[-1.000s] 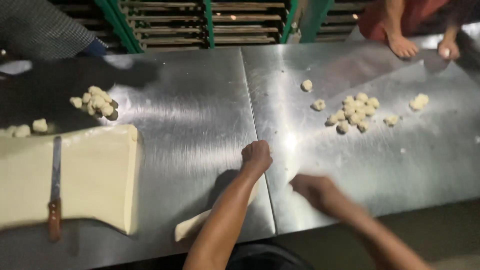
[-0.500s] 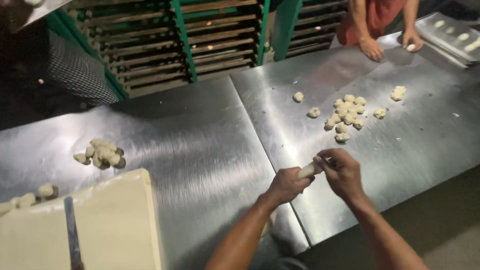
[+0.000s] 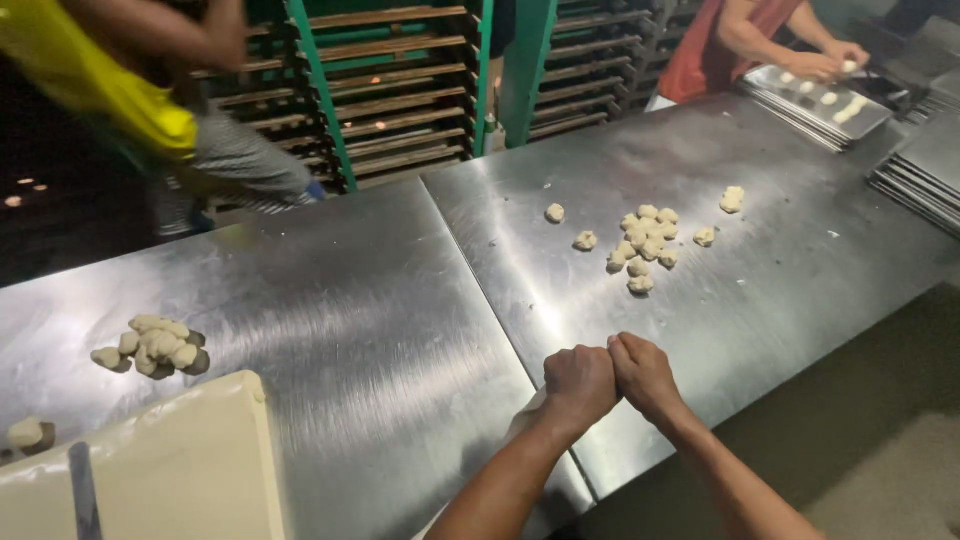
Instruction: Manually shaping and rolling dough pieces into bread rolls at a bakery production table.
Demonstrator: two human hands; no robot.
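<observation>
Head view — both hands, left hand (image 3: 580,383) and right hand (image 3: 645,372), fisted together; contents hidden.

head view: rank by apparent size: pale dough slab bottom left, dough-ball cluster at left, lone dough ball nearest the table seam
1. Pale rectangular dough slab, largest, though nearest the camera.
2. Left cluster of small dough balls.
3. Single dough ball, smallest, but farther off.

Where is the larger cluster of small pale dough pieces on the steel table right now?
In the head view, the larger cluster of small pale dough pieces lies right of centre on the steel table, beyond the two closed hands, left hand and right hand.
</observation>
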